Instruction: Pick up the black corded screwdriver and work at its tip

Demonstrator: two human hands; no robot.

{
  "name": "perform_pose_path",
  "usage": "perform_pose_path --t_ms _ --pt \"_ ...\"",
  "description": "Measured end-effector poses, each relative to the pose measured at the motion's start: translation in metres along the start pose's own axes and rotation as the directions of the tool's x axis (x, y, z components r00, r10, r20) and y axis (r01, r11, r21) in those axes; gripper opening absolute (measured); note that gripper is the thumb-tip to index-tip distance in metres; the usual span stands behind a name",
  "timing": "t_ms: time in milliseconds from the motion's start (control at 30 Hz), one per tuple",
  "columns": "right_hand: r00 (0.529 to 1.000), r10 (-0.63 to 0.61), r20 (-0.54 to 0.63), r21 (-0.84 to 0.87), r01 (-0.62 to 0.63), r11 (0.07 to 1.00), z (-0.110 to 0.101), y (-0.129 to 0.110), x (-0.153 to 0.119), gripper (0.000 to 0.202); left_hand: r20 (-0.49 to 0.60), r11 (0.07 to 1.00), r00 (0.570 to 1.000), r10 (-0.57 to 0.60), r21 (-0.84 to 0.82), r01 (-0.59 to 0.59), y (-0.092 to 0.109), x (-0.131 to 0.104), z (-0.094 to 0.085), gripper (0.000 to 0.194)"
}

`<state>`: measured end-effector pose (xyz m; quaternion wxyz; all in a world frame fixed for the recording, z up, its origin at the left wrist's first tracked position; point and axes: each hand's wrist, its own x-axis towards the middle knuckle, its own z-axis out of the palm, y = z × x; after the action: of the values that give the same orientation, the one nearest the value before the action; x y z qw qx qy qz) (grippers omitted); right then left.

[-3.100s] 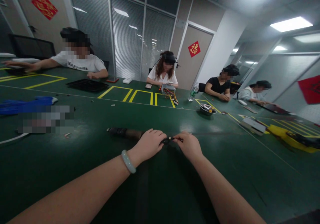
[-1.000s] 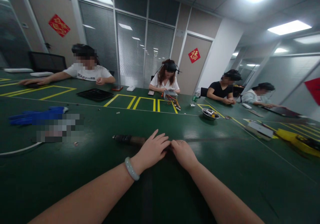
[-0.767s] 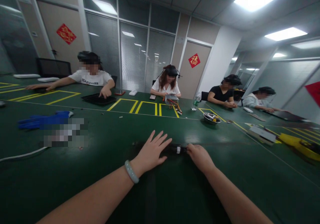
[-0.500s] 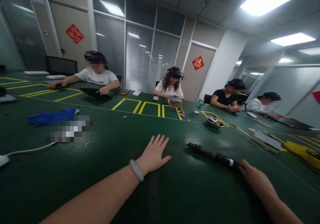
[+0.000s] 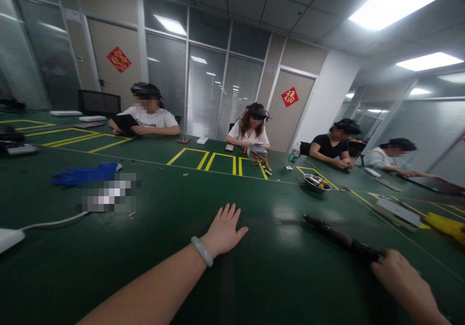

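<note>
My left hand lies palm down on the green tabletop, its fingers spread and nothing in it. A pale jade-like bangle circles the left wrist. On the right, my right hand is closed around the near end of a long, slim black object that looks like a folded umbrella. The object slants away to the left over the table, with its narrow tip at the far end. I cannot tell whether it touches the tabletop. The right fingers are partly hidden behind the back of the hand.
A blue glove lies at left near a pixelated item and a white cable. Beyond are a metal bowl, a water bottle, and a grey box with wires. Several people sit across the table.
My right hand has moved right and toward me with the umbrella-like object in it. The left hand stays flat. At far left, a person has lifted a dark flat item upright.
</note>
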<state>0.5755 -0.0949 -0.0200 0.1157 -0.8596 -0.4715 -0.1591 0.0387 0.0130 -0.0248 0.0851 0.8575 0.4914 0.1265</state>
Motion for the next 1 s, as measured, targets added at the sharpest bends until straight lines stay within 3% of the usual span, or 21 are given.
perform_pose_path --t_ms 100,200,267,333,433,500,667,767,833,900,1000 --pt "0.970 -0.236 -0.063 -0.004 0.236 0.972 -0.026 -0.094 -0.025 0.069 0.003 1.000 1.000 0.003 -0.013 -0.003 -0.001 0.000 0.001 0.080" --pt "0.871 -0.492 0.002 0.233 0.478 0.847 -0.055 -0.201 -0.062 0.060 -0.008 1.000 1.000 0.011 -0.011 -0.011 -0.003 0.000 0.002 0.080" --pt "0.763 -0.646 0.020 0.372 0.594 0.713 -0.073 -0.262 -0.089 0.058 -0.040 1.000 0.999 0.012 0.017 -0.011 -0.004 0.000 0.005 0.078" --pt "0.618 -0.786 0.011 0.488 0.683 0.544 -0.085 -0.310 -0.115 0.057 -0.060 0.997 0.998 0.036 0.076 -0.031 -0.006 0.001 0.011 0.073" --pt "0.378 -0.926 -0.008 0.613 0.734 0.294 -0.092 -0.354 -0.145 0.063 0.003 0.975 0.995 0.104 0.197 -0.102 -0.012 0.008 0.028 0.067" --pt "0.306 -0.952 -0.013 0.659 0.719 0.222 -0.089 -0.368 -0.158 0.068 -0.027 0.970 0.997 0.069 0.234 -0.061 -0.017 0.015 0.042 0.068" --pt "0.324 -0.946 -0.020 0.682 0.696 0.224 -0.082 -0.370 -0.166 0.075 -0.093 0.967 0.995 0.037 0.255 -0.012 -0.022 0.021 0.059 0.072" --pt "0.306 -0.952 -0.014 0.665 0.713 0.220 -0.078 -0.362 -0.158 0.074 -0.047 0.972 0.996 0.082 0.225 -0.069 -0.018 0.016 0.046 0.068" --pt "0.342 -0.940 -0.007 0.639 0.724 0.259 -0.071 -0.352 -0.143 0.069 -0.012 0.980 0.996 0.094 0.175 -0.090 -0.012 0.010 0.032 0.065" --pt "0.484 -0.875 0.002 0.592 0.705 0.391 -0.057 -0.332 -0.120 0.066 -0.066 0.993 0.995 0.069 0.104 -0.062 -0.007 0.004 0.018 0.069" --pt "0.781 -0.622 -0.052 0.438 0.577 0.689 -0.030 -0.279 -0.074 0.064 -0.057 1.000 0.998 0.014 0.026 -0.013 -0.001 -0.001 0.003 0.076"
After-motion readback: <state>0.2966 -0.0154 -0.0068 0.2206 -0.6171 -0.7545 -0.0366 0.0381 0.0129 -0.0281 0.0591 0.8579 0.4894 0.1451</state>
